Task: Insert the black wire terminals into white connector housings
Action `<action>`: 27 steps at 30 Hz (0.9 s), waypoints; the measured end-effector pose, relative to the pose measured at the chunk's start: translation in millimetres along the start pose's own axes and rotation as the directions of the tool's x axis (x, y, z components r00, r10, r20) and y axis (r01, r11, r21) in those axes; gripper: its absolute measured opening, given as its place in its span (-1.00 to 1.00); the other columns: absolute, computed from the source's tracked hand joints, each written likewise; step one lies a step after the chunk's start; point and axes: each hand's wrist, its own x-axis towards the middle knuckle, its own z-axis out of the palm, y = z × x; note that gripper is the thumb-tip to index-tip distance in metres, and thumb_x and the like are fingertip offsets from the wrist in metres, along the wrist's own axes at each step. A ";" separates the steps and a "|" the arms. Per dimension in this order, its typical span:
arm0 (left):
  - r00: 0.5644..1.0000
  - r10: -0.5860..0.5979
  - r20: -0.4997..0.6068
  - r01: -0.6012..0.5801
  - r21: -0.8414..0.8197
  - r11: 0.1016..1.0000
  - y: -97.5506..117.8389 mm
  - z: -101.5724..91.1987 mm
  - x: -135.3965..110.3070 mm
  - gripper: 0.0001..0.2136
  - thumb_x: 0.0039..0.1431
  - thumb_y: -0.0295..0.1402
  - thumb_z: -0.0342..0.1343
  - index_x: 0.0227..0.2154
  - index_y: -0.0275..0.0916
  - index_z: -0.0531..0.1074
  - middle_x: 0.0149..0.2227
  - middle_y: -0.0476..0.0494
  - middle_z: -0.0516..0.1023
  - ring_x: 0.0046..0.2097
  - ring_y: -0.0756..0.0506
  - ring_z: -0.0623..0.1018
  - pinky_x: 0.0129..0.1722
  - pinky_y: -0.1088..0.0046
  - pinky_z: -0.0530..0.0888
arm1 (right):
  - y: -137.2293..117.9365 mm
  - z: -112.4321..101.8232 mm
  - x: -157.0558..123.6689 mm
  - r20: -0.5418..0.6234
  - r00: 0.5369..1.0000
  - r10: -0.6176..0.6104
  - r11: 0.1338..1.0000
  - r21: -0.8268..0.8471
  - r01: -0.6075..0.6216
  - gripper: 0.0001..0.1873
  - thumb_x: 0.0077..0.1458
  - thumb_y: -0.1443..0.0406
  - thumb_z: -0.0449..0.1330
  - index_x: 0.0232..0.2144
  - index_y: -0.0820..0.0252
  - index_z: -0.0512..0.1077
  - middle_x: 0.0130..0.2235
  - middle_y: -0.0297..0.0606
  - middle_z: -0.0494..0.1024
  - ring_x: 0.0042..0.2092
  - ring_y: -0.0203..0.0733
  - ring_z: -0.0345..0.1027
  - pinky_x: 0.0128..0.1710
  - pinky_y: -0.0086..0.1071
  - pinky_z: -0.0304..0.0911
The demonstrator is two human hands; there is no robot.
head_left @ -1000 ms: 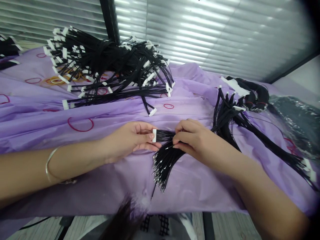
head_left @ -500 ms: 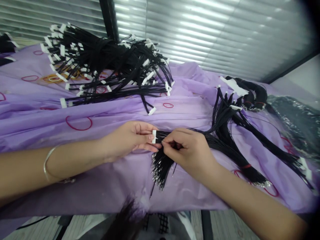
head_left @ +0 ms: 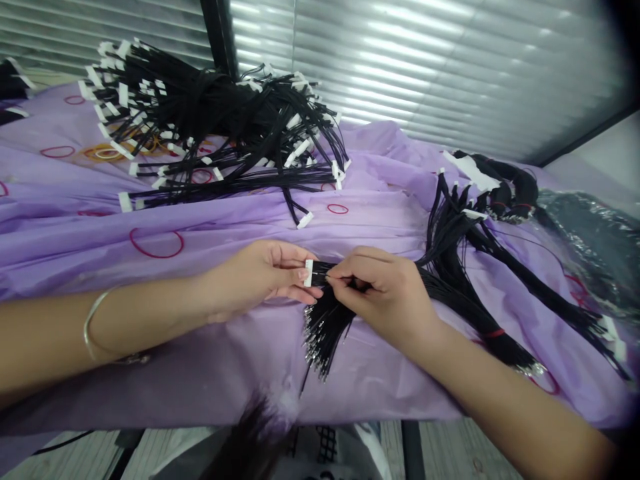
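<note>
Between the thumb and fingers of my left hand (head_left: 270,273) is a white connector housing (head_left: 309,273), with black wires running out of its right side. My right hand (head_left: 383,287) is closed in a pinch just right of the housing, on a thin wire whose bright metal tip points left toward it. Under my right hand, a fan of loose black wires (head_left: 323,333) spreads toward the table's front, their crimped metal ends showing. The wires inside my right palm are mostly hidden.
A large heap of black cables with white connectors (head_left: 200,113) lies at the back left. More wire bundles (head_left: 455,267) stretch along the right, one tied with a red band. Red rubber bands (head_left: 157,243) lie scattered on the purple cloth (head_left: 210,387). A clear plastic bag (head_left: 585,240) sits far right.
My right hand has drawn slightly right and up, away from the housing, and a metal wire tip now shows between them. My left hand still holds the housing in nearly the same place.
</note>
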 end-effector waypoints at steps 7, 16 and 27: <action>1.000 0.001 -0.013 -0.001 -0.021 1.000 2.2 0.8 0.9 -0.90 0.11 -0.54 0.07 -0.35 -0.33 0.48 -0.33 -0.11 0.56 -0.29 0.01 0.56 -0.26 0.54 0.49 | 3.0 0.0 0.0 0.016 0.998 -0.068 0.998 0.012 0.068 -0.86 -0.07 0.55 0.14 -0.51 0.30 0.45 -0.50 -0.32 0.40 -0.45 -0.38 0.23 -0.45 -0.50 0.13; 0.998 0.019 -0.058 -0.019 0.000 1.000 -0.5 2.6 0.2 -0.88 0.10 -0.55 0.07 -0.31 -0.32 0.48 -0.37 -0.09 0.56 -0.30 0.00 0.56 -0.25 0.51 0.49 | 6.7 -5.8 4.0 0.081 0.987 -0.141 0.984 -0.102 0.149 -0.87 0.07 0.40 0.13 -0.41 0.32 0.49 -0.32 -0.14 0.44 -0.30 -0.26 0.29 -0.29 -0.39 0.21; 0.997 -0.018 -0.070 0.019 0.017 1.000 2.1 -0.6 0.3 -0.87 0.12 -0.49 0.09 -0.26 -0.30 0.48 -0.33 -0.10 0.57 -0.24 -0.02 0.57 -0.22 0.53 0.48 | 10.2 -46.9 5.1 0.534 0.826 -0.179 0.949 -0.128 0.288 -0.82 0.11 0.40 0.09 -0.37 0.16 0.51 -0.30 -0.23 0.41 -0.27 -0.24 0.26 -0.22 -0.33 0.17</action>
